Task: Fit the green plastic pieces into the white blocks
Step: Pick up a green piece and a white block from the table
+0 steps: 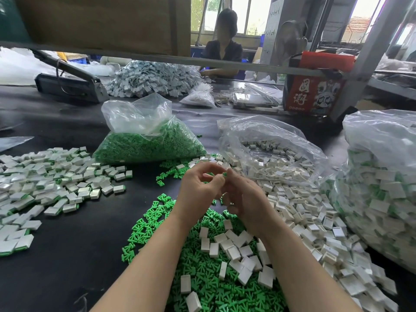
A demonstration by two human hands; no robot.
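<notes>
Head view: hands [221, 190] hide held piece.

Matt black sheeting on the table [67, 244]; bright green plastic pieces [202, 278], matt; smooth white plastic blocks [234, 246], faintly glossy; thin clear crinkled plastic bag [135, 115], shiny; dull grey metal frame [369, 52]; printed red cardboard box [313, 93].

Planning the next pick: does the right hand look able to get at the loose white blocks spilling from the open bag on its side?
Probably yes. The white blocks lie uncovered just beside the right hand, nothing between them, though its fingers seem busy with a small green piece.
</notes>
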